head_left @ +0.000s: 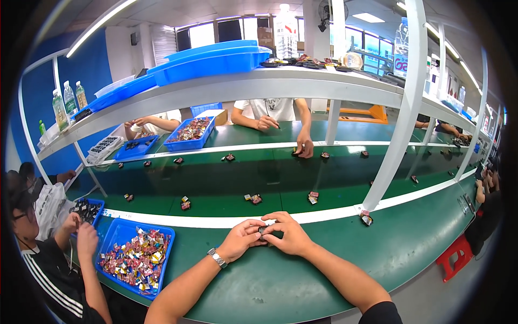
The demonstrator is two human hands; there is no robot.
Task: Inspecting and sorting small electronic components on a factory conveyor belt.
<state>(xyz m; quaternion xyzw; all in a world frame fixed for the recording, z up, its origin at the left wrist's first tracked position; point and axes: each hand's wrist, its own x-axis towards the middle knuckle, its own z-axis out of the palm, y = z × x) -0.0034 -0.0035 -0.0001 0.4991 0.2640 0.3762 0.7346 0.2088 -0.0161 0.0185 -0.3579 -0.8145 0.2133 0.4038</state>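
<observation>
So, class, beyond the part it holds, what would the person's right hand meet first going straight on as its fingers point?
Probably the left hand: the right hand points its fingers left toward it, across the dark part. The gap looks slight, though depth is unclear.

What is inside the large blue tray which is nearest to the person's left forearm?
The blue tray holds a loose heap of small pieces, mostly reddish, white and yellow. What lies beneath the top layer is covered.
</observation>
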